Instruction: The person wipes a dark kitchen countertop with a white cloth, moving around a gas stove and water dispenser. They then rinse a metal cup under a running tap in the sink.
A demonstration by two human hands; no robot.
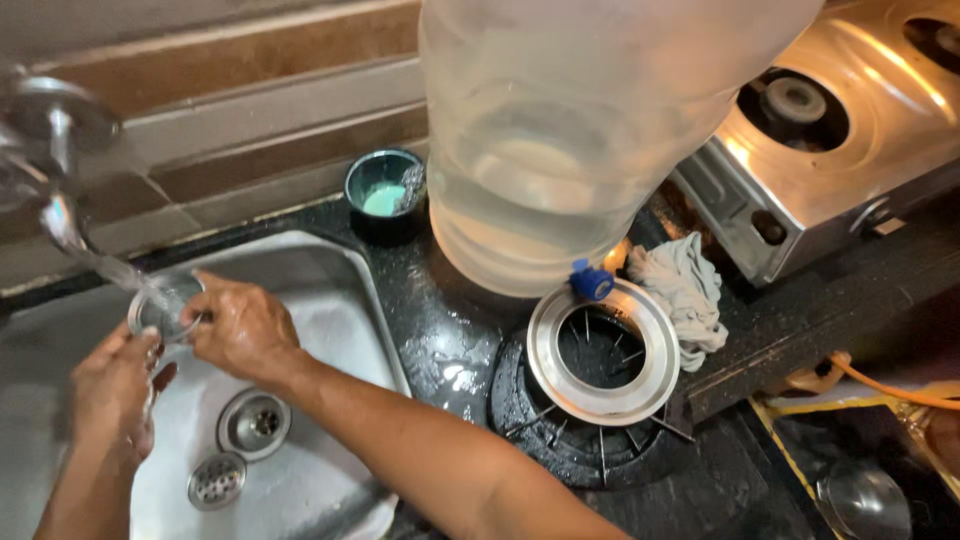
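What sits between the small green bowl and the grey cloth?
In the head view, the big clear water jug stands between the green bowl and the grey cloth.

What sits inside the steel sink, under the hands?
In the sink: a drain opening and a loose round strainer. The left hand and right hand cover part of the basin.

Dim, warm light; glare on stove [850,130]; tap [50,130] prob. motion-blurred.

Two hands [240,330] in the sink [320,270], one glass [160,310], one tap [55,150]. One water jug [560,130], one cloth [690,290], one small bowl [385,190]. Two stove burners [795,105].
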